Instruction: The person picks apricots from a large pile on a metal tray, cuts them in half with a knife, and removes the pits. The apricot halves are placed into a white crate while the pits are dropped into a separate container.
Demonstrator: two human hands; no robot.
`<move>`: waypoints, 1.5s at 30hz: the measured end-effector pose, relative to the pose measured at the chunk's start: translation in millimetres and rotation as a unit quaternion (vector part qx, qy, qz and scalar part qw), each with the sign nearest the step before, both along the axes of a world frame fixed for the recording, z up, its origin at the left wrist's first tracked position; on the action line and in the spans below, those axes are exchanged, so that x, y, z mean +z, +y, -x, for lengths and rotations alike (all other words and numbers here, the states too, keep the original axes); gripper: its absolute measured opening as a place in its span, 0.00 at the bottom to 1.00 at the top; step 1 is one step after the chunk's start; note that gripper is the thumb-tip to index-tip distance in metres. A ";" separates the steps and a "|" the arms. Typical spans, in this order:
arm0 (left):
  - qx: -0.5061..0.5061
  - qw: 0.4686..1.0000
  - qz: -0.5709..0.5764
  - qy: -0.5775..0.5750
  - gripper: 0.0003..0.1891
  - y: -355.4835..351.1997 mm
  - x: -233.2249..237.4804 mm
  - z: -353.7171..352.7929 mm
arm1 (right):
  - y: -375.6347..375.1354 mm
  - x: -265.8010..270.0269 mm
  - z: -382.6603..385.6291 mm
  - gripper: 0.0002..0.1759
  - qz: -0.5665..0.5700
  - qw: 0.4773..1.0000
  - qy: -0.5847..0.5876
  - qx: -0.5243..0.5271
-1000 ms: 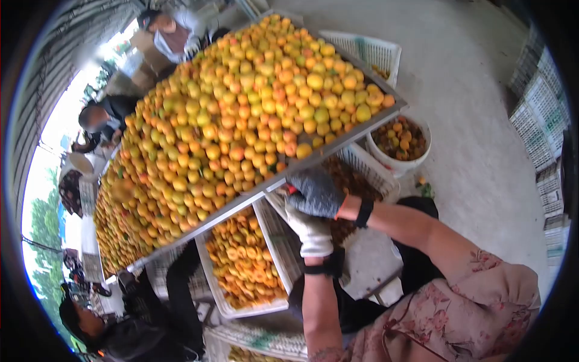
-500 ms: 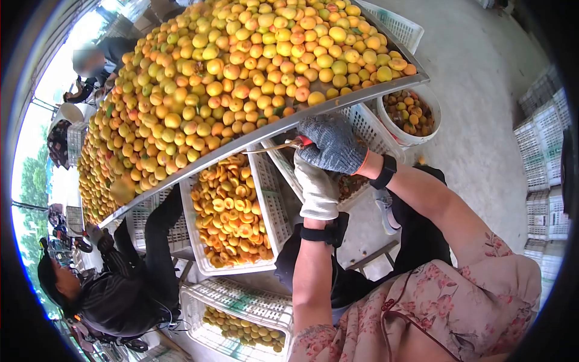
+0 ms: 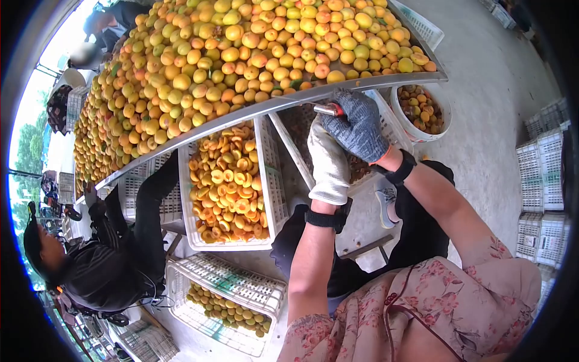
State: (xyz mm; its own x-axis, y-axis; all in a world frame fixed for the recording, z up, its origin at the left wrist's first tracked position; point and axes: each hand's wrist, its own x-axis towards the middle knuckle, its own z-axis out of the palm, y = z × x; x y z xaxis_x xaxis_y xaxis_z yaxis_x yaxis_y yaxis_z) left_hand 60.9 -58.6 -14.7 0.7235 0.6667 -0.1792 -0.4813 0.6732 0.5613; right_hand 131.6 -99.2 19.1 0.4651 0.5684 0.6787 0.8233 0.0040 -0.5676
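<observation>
Right hand [image 3: 360, 125], gray-gloved, was curled round a red-handled knife [image 3: 333, 110] just beside the apricot table's near metal rim [image 3: 386, 82], blade [image 3: 324, 109] close to the white-gloved left hand [image 3: 329, 160] (couldn't tell if pinching anything), so any slip looked likely to nick that hand.

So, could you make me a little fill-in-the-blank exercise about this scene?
1. The right hand wears a ____ glove.
2. The left hand wears a ____ glove.
3. Fruit in the crate just left of the hands is cut, not ____.
4. Unlike that rectangular crate, the bucket beside the table is ____.
Missing words: grey; white; whole; round.
</observation>
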 end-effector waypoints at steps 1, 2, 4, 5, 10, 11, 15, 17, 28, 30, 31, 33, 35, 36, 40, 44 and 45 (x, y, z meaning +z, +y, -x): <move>0.002 1.000 0.004 0.003 0.13 -1.6 9.6 5.3 | -0.1 0.2 -1.6 0.16 0.005 0.999 -0.037 0.020; -0.021 0.997 0.062 0.045 0.14 -1.4 24.7 11.2 | 0.9 0.6 -4.4 0.16 0.046 0.998 -0.017 0.044; -0.034 0.987 0.119 0.100 0.18 -1.5 30.2 12.4 | 3.7 3.9 -4.5 0.15 0.044 0.996 -0.031 0.065; -0.034 0.987 0.122 0.099 0.18 -1.3 28.9 14.0 | 3.7 4.2 -4.5 0.15 0.039 0.995 -0.043 0.080; -0.142 0.983 0.081 0.088 0.23 -0.8 9.2 24.3 | 0.3 2.1 -16.2 0.15 0.109 0.980 -0.099 0.135; -0.172 0.980 0.086 0.054 0.23 0.9 3.4 27.4 | -0.2 4.9 -18.1 0.15 0.097 0.977 -0.118 0.152; -0.168 0.979 0.051 0.105 0.23 -0.8 9.9 29.4 | -2.1 5.4 -20.7 0.16 0.151 0.966 -0.108 0.178; -0.208 0.978 0.011 0.027 0.21 9.2 -2.3 26.3 | 1.9 0.8 -14.7 0.17 0.047 0.989 -0.062 0.125; -0.052 0.989 0.064 0.120 0.28 -4.0 17.8 20.2 | 0.7 9.4 0.4 0.16 0.095 0.993 -0.044 0.058; -0.054 0.982 0.103 0.148 0.32 -7.9 30.5 24.3 | 1.4 14.7 -0.2 0.14 0.123 0.981 -0.119 0.092; -0.061 0.972 0.141 0.179 0.35 -10.1 35.1 27.2 | 2.3 18.1 0.2 0.14 0.124 0.980 -0.120 0.096; -0.050 0.976 0.157 0.143 0.39 -8.3 23.6 30.1 | 4.0 23.7 -1.3 0.14 0.184 0.961 -0.149 0.141; -0.164 0.973 0.138 0.080 0.39 1.6 2.4 35.6 | 7.0 24.0 -3.0 0.12 0.189 0.958 -0.155 0.152; -0.169 0.976 0.134 0.039 0.38 -0.3 -2.2 39.2 | 5.6 27.9 -2.9 0.12 0.188 0.954 -0.145 0.182; -0.086 0.983 0.153 0.057 0.35 -9.3 13.8 40.5 | 12.6 32.6 0.0 0.10 0.148 0.950 -0.146 0.232; -0.119 0.981 0.151 0.020 0.32 -7.8 13.0 52.0 | 17.9 46.0 2.0 0.12 0.121 0.920 -0.213 0.306; -0.127 0.979 0.155 0.026 0.32 -7.7 13.1 52.3 | 19.4 48.3 1.4 0.12 0.122 0.920 -0.214 0.306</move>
State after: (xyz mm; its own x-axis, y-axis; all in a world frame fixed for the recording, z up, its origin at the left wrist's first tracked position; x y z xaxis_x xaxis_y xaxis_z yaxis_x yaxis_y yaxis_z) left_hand 8.6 -66.4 -1.5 0.8435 0.3737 -0.3857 -0.2519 0.9096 0.3304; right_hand 130.2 -79.8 67.4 -0.2730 0.7946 0.5423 0.8576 0.4564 -0.2370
